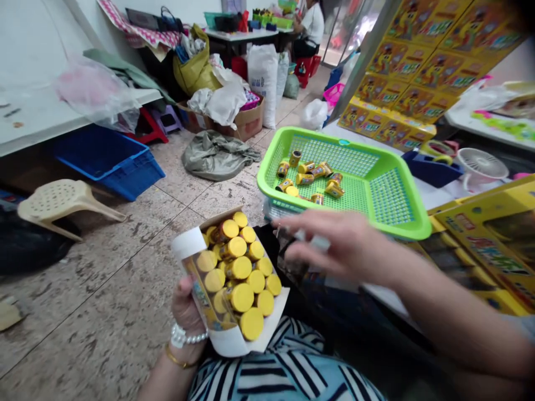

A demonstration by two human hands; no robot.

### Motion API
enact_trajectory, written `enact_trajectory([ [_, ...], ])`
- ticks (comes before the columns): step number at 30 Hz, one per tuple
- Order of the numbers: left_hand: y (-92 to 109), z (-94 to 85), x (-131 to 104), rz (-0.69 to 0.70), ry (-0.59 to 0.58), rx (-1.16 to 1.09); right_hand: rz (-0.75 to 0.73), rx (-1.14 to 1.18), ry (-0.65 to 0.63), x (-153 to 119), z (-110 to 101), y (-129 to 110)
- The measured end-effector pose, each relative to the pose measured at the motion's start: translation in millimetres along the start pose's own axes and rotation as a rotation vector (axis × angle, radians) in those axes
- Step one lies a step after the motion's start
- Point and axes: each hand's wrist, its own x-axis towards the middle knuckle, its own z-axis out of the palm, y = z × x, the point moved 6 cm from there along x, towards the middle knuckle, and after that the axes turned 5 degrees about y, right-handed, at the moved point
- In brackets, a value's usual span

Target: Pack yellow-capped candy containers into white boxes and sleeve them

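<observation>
Speckled stone floor; left hand (186,312) grips cardboard box (228,278) of round yellow caps (241,297).

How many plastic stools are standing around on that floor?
3: a cream stool at far left, a red stool and a purple stool under the white table. More may be hidden behind clutter.

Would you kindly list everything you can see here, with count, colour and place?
Box of bottles: one, white, yellow caps, held over the lap.
Basket: one, green, on the table ahead.
Loose bottles: about ten, yellow, inside the basket.
Printed cartons: a stack, yellow, behind the basket.
Fan: one, white, right of the basket.
Crate: one, blue, on the floor, left.
Stool: one, cream, tipped over, far left.
Cloth: one, grey, on the floor.
Left hand: holds the box from below.
Right hand: blurred, fingers spread, before the basket.
</observation>
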Motion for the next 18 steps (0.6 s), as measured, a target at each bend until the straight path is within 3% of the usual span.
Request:
enact_trajectory([
  [2, 4.3, 5.8, 3.1, 0.075, 0.011, 0.053, 0.182, -0.293, 0.084, -1.7, -22.4, 65.6],
  [3, 5.4, 6.2, 5.3, 0.108, 0.058, 0.090, 0.264, -0.416, 0.028, -4.2, -22.5, 102.3],
  [6, 3.1, -0.4, 9.1, 0.144, 0.252, 0.178, 0.325, -0.465, -0.202, -13.8, 3.9, 189.1],
  [8, 0.8, -5.2, 8.4, 0.155, 0.322, 0.211, 0.441, -0.431, -0.324, -20.6, 19.8, 217.7],
  [10, -1.3, -9.0, 7.1, 0.147, 0.346, 0.227, 0.523, -0.373, -0.349, -19.7, 21.5, 211.8],
  [11, -2.6, -10.2, 6.9, 0.129, 0.348, 0.229, 0.541, -0.348, -0.299, -15.5, 15.7, 198.0],
  [15, -3.1, -10.2, 9.1, 0.092, 0.336, 0.192, 0.502, -0.081, 0.202, 3.5, -23.6, 110.6],
  [18, -4.3, -6.6, 11.4, 0.069, 0.310, 0.150, 0.352, 0.395, 0.283, 11.4, -13.9, 50.7],
])
